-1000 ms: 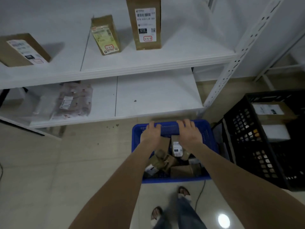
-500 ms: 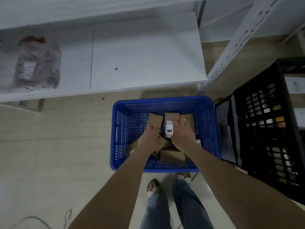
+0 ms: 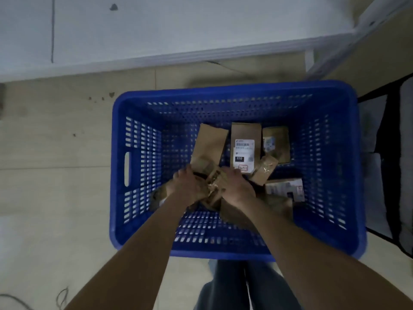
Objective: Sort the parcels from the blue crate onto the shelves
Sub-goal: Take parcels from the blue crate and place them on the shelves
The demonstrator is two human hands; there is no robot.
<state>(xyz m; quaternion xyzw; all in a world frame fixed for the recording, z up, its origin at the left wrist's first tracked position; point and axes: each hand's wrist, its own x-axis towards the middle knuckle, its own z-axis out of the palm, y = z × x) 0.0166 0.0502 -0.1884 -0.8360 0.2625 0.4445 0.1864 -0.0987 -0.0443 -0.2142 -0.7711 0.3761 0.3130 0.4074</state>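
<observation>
The crate (image 3: pixel 234 249) stands on the floor (image 3: pixel 55 175) just in front of the shelf (image 3: pixel 178 30). Inside it, the parcels lie heaped toward the middle and right. A labelled parcel (image 3: pixel 245 148) lies between two others, with both hands (image 3: pixel 187 186) (image 3: pixel 237 186) on the heap nearer the person.

Head view — steeply downward, close above blue crate (image 3: pixel 234 95).
</observation>
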